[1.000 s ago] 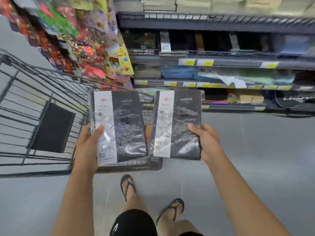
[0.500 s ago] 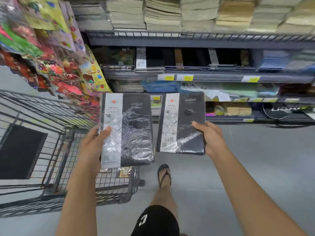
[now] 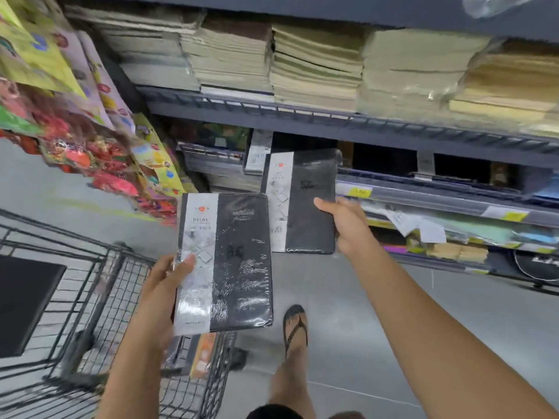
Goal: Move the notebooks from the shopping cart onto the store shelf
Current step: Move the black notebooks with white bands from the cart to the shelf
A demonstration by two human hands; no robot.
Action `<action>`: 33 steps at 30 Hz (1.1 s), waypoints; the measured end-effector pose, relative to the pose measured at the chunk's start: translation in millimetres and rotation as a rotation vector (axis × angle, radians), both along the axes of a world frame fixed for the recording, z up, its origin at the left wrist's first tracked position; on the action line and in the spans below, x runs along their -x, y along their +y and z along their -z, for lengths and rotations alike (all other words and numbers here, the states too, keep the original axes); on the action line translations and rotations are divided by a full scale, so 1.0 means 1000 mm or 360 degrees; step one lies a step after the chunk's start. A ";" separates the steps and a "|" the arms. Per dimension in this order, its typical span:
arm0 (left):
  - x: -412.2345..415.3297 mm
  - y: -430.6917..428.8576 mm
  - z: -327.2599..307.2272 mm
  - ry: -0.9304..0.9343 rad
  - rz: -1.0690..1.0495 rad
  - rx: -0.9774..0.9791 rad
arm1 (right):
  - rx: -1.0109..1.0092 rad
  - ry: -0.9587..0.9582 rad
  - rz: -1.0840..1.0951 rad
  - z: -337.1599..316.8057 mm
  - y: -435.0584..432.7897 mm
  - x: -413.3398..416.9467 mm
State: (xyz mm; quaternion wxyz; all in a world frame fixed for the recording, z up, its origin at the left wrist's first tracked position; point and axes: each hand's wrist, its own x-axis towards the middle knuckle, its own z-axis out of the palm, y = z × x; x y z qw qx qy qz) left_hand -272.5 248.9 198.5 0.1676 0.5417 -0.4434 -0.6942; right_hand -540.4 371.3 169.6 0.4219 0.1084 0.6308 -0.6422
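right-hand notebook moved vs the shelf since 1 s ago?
Yes. The right hand has carried its notebook up and forward: its top edge now overlaps the dark-notebook shelf, instead of sitting below the lower shelves.

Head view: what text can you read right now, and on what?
"DIARY": white band of the notebook in the left hand.
Smaller print under it, and its cover embossing: blurred.
Notebook in the right hand: print too blurred.
Yellow price tags on the shelf rail: unreadable.
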 end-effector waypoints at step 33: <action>0.057 0.029 0.052 0.0264 -0.0458 -0.0073 | 0.0490 -0.0017 -0.0146 0.067 -0.024 0.041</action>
